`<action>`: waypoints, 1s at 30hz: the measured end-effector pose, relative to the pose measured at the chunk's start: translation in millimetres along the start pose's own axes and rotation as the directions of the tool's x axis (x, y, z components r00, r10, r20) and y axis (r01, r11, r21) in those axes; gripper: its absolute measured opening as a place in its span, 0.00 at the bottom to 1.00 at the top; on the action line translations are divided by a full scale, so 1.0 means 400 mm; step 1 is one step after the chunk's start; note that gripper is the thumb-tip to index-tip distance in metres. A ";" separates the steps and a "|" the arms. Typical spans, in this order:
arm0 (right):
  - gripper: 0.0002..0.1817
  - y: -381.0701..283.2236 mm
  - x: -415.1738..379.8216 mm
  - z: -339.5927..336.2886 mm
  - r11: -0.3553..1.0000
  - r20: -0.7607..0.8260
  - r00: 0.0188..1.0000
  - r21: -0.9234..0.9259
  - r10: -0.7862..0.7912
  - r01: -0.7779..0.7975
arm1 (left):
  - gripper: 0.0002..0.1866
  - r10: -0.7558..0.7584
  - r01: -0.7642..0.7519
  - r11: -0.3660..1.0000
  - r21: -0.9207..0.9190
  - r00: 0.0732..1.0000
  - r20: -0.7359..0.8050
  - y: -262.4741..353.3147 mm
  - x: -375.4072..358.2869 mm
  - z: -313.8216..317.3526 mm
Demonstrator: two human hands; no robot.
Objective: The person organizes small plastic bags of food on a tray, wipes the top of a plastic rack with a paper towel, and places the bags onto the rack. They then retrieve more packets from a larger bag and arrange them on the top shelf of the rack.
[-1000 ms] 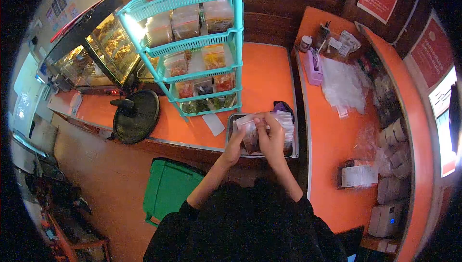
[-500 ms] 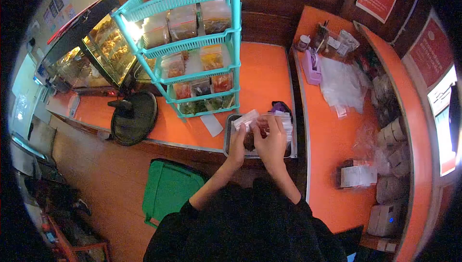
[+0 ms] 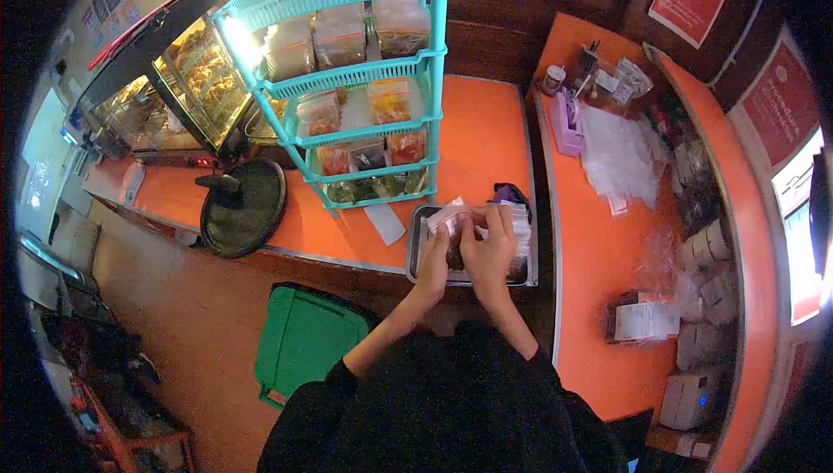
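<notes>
Over a metal tray [image 3: 415, 256] on the orange counter [image 3: 486, 139], beside the turquoise rack [image 3: 354, 82], the left hand [image 3: 433, 265] and right hand [image 3: 488, 252] pinch a clear bag [image 3: 449, 215], dark wood walling [image 3: 499, 48] behind.

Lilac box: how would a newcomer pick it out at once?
From the tall turquoise rack, look right to the second orange counter. Near its upper left edge, the narrow lilac box sits below a small pale-lidded jar and left of the clear plastic bags. Its lilac colour sets it apart from both.
</notes>
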State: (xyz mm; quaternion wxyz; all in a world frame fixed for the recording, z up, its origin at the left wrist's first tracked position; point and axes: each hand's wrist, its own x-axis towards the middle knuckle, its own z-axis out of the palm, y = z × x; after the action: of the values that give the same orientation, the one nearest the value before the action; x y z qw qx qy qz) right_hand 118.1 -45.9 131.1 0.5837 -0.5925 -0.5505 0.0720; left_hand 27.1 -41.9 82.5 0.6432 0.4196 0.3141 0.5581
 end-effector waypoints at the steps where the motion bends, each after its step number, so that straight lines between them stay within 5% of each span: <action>1: 0.06 0.003 -0.005 0.006 0.998 -0.019 0.999 -0.058 -0.038 0.037 | 0.28 0.003 -0.003 1.000 0.000 1.000 -0.003 -0.003 -0.001 -0.001; 7: 0.08 0.006 -0.007 0.029 1.000 -0.016 1.000 0.002 0.013 -0.013 | 0.31 0.041 -0.027 0.988 0.153 0.995 -0.086 0.013 -0.014 0.001; 9: 0.08 -0.006 -0.002 0.029 0.995 0.015 0.996 0.058 0.083 -0.084 | 0.32 0.024 -0.016 0.995 0.097 0.996 -0.084 0.007 -0.008 -0.008; 11: 0.09 -0.003 0.004 0.017 0.929 0.175 0.944 0.196 0.281 -0.313 | 0.32 0.037 -0.036 0.999 0.014 0.999 -0.037 -0.023 0.009 -0.035; 15: 0.10 0.049 0.009 0.010 0.965 0.360 0.919 0.138 0.162 -0.224 | 0.32 -0.080 0.083 0.983 -0.167 0.996 0.027 -0.058 0.016 -0.078; 17: 0.08 0.037 0.020 0.007 0.915 0.469 0.864 0.241 0.183 -0.324 | 0.32 -0.084 0.103 0.963 -0.247 0.993 0.087 -0.050 0.012 -0.082; 20: 0.05 -0.022 0.036 -0.012 0.790 0.496 0.826 0.380 0.266 -0.482 | 0.29 -0.075 0.128 0.929 -0.348 0.984 0.161 -0.059 0.017 -0.105; 23: 0.04 -0.025 0.050 -0.024 0.861 0.351 0.924 0.412 0.152 -0.298 | 0.27 -0.098 0.169 0.905 -0.391 0.976 0.195 -0.008 0.009 -0.112; 26: 0.07 -0.018 0.077 -0.065 0.831 0.247 0.948 0.469 0.201 -0.298 | 0.28 -0.095 0.158 0.892 -0.423 0.982 0.166 0.083 0.003 -0.080; 28: 0.06 -0.027 0.099 -0.126 0.809 0.310 0.876 0.357 0.369 -0.467 | 0.28 -0.067 0.111 0.895 -0.431 0.991 0.116 0.106 0.002 -0.079; 30: 0.05 0.006 0.110 -0.148 0.845 0.266 0.921 0.384 0.286 -0.373 | 0.29 -0.061 0.083 0.925 -0.372 0.996 0.071 0.118 0.001 -0.091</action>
State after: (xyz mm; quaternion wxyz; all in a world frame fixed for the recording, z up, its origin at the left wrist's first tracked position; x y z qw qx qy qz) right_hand 179.5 -49.1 172.1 0.6200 -0.5261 -0.4660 0.3489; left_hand -26.2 -33.3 108.2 0.7404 0.2935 0.1982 0.5712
